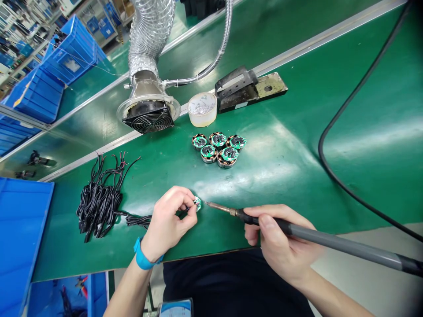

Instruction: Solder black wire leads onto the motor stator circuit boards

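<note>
My left hand, with a blue wristband, pinches the end of a black cable against a small green-and-white circuit board. Fingers cover most of the joint between them. The cable's coiled part trails to the left on the bench. My right hand is closed around a soldering iron, held like a pen. Its tip points left, a short gap away from the board. Beyond my hands sit several round motor stators with green boards, grouped on the green bench.
A pile of black cables lies at left. At the back stand a fume-extractor fan, a round white tub and a metal iron holder. The iron's black cord loops at right. Blue bins flank the left side.
</note>
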Demonstrator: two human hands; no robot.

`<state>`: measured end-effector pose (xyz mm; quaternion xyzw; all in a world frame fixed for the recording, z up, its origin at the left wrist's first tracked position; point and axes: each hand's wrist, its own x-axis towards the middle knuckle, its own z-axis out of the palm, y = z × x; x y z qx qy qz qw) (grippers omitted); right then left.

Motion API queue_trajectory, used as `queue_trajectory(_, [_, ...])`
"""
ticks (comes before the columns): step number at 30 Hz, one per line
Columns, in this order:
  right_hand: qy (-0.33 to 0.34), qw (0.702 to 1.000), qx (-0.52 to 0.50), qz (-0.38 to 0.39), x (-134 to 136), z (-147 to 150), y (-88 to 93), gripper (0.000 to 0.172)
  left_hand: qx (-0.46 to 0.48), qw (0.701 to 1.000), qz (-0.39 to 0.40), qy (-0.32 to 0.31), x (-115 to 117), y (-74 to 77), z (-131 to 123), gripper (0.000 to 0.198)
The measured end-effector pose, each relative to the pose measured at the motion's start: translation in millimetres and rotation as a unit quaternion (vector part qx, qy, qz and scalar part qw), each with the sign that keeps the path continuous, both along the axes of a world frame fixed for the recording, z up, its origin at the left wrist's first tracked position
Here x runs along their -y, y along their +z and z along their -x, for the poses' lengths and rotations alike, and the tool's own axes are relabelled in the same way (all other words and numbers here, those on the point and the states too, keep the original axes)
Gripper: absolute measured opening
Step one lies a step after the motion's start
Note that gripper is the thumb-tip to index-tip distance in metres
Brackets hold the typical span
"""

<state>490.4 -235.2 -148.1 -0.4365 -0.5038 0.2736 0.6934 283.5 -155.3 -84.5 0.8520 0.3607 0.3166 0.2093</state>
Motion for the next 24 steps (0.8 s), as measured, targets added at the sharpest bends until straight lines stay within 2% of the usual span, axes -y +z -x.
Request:
queue_trajectory(7, [0.005,1.0,0.012,-0.013,-3.7,1.0,7.7,0.017,-0.011,1.0,0.006,0.001,0.3,4.1,-0.4,0.013])
queue_trajectory(15, [0.034,0.998,0.062,0.001,-2.9,-3.0,2.6,0.02,-0.025,0.998,0.057,0.008,1.4,15.9,-4.1,0.016])
queue_trajectory(24, [0.028,0.994,0.106,-0.006,-10.7,-2.4,16.8,0.015,-0.046,0.995,0.077,0.043,-0.2,19.1,-11.6,0.014])
